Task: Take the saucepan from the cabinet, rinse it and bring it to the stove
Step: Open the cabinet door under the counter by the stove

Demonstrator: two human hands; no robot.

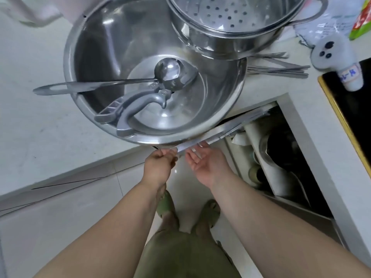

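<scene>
Looking straight down from the counter edge, we reach both bare forearms forward and down toward the cabinet door point(230, 127), whose metal top edge runs slantwise just under the counter point(40, 97).

Our left hand point(158, 165) is turned knuckles-up, its fingers curled over the near end of that metal edge and gripping it.

Our right hand point(206, 163) lies just beside it, palm turned up and toward the left, fingers straight and relaxed, the fingertips point(197, 147) at the door's edge; it holds nothing. The two hands are close but apart, with a strip of pale floor point(180, 177) between them.

The door stands ajar, and through the gap at right we see the dark cabinet point(285, 157) interior: a white pipe point(261, 141), some rounded jar tops, and a dark curved vessel with a shiny rim point(281, 149) deep inside. We cannot tell whether that is the saucepan; it is too shadowed and blurred.

On the counter above the hands, a big steel bowl point(96, 47) overhangs the edge, holding a ladle point(166, 70) and grey scissors point(138, 103). A steamer pot point(230, 27) rests on its far rim, metal chopsticks point(281, 69) lie to the right, and a black stove point(351, 109) fills the right margin.

Below, our feet in green slippers point(166, 205) stand on the floor.
</scene>
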